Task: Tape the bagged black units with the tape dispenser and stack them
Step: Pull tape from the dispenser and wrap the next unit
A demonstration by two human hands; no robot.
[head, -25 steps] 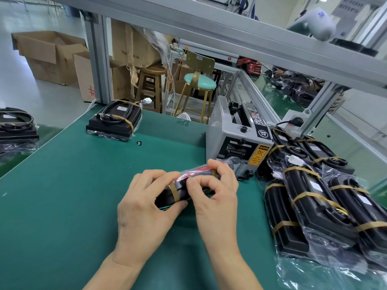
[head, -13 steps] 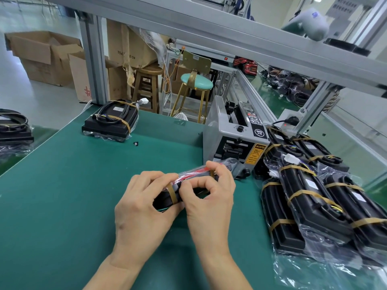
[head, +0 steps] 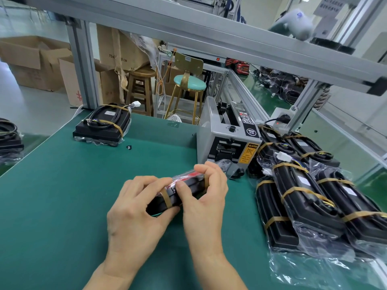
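Note:
A bagged black unit (head: 189,188) with a red patch and strips of tan tape stands on edge on the green mat (head: 62,206). My left hand (head: 136,212) grips its left end, thumb underneath. Around the right end curls my right hand (head: 206,199), its thumb pressing the bag's face near a tape strip. The grey tape dispenser (head: 227,141) stands just behind the unit. Several taped bagged units (head: 310,197) lie piled to the right. One taped unit (head: 103,125) sits at the mat's far left corner.
A small black bit (head: 129,147) lies on the mat near the far-left unit. More bagged units (head: 9,139) sit on a side surface at the left edge. An aluminium frame beam (head: 209,36) crosses overhead. Stools and cardboard boxes stand beyond the table.
Both hands keep hold of the unit in the same spot. My right thumb has slid left along the bag's face toward the tape strip. The view shifted slightly.

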